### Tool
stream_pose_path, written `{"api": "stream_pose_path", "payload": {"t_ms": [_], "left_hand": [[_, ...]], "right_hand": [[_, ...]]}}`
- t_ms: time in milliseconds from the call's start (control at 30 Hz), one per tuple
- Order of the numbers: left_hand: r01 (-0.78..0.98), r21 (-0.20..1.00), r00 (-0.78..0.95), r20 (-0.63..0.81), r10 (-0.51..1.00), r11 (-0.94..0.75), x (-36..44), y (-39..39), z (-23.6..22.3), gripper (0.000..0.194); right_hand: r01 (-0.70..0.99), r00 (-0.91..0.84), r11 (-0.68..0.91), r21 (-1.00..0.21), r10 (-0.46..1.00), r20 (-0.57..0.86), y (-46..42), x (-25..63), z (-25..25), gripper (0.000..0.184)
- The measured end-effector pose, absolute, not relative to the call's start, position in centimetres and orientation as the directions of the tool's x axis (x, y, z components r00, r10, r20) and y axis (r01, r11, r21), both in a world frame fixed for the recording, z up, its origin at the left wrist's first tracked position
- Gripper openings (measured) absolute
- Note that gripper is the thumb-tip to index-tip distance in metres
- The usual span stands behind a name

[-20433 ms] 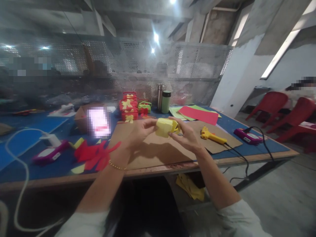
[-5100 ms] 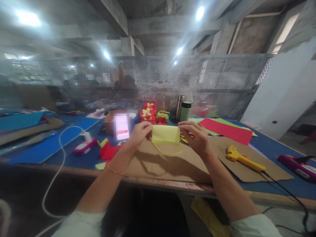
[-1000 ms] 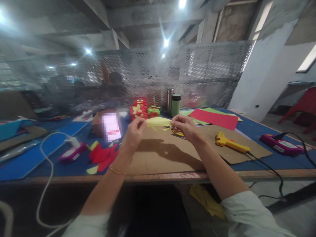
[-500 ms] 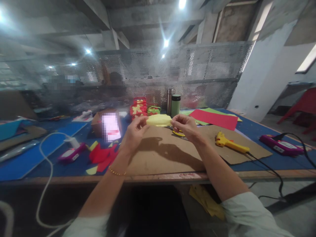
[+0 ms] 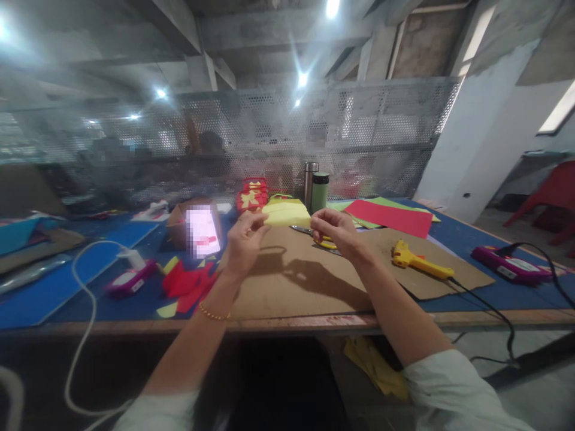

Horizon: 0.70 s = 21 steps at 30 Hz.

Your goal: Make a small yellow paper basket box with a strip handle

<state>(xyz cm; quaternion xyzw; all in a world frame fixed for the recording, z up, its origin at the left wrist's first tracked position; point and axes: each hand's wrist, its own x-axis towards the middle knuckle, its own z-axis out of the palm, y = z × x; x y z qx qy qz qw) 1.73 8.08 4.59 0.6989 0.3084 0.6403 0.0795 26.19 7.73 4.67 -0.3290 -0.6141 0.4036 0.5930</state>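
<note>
A pale yellow piece of paper (image 5: 287, 214), with crease lines across it, is held up above the cardboard sheet (image 5: 287, 293). My left hand (image 5: 245, 236) pinches its left end between thumb and fingers. At the opposite end, the fingertips of my right hand (image 5: 335, 230) are closed on the paper's edge. Yellow-handled scissors (image 5: 327, 242) lie on the cardboard below my right hand, which partly covers them. Behind the paper stand red boxes with yellow bows (image 5: 252, 196), and a green item there is mostly hidden.
A yellow glue gun (image 5: 420, 261) lies on cardboard at right, its cord trailing off the table. Red paper (image 5: 390, 218), a green bottle (image 5: 320, 191) and a steel flask stand or lie behind. Red scraps (image 5: 188, 284), a lit phone (image 5: 202, 232) and a purple device (image 5: 130, 279) are left.
The yellow paper has tilted and opened out, showing a broader face with its upper edge higher. More of the scissors now shows beneath it. Both hands stay nearly in place.
</note>
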Motion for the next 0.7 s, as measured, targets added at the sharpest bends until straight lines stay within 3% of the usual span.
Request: {"api": "stream_pose_path", "payload": {"t_ms": [167, 267, 467, 700], "left_hand": [[0.421, 0.369, 0.04, 0.905, 0.423, -0.829, 1.8, 8.0, 4.3, 0.015], [0.451, 0.293, 0.097, 0.923, 0.373, -0.843, 1.8, 8.1, 4.1, 0.015], [0.505, 0.185, 0.182, 0.932, 0.313, -0.843, 1.8, 8.2, 3.6, 0.013], [0.505, -0.022, 0.279, 0.95, 0.139, -0.863, 2.3, 8.5, 3.1, 0.016]], "right_hand": [[-0.199, -0.088, 0.279, -0.939, 0.95, 0.3, 8.4, 25.5, 4.2, 0.067], [-0.278, -0.16, 0.203, -0.939, 0.954, 0.254, 8.4, 25.3, 4.2, 0.061], [-0.315, -0.206, 0.174, -0.933, 0.947, 0.247, 7.7, 25.2, 4.6, 0.049], [-0.279, -0.195, 0.19, -0.941, 0.949, 0.249, 7.4, 24.8, 4.6, 0.044]]}}
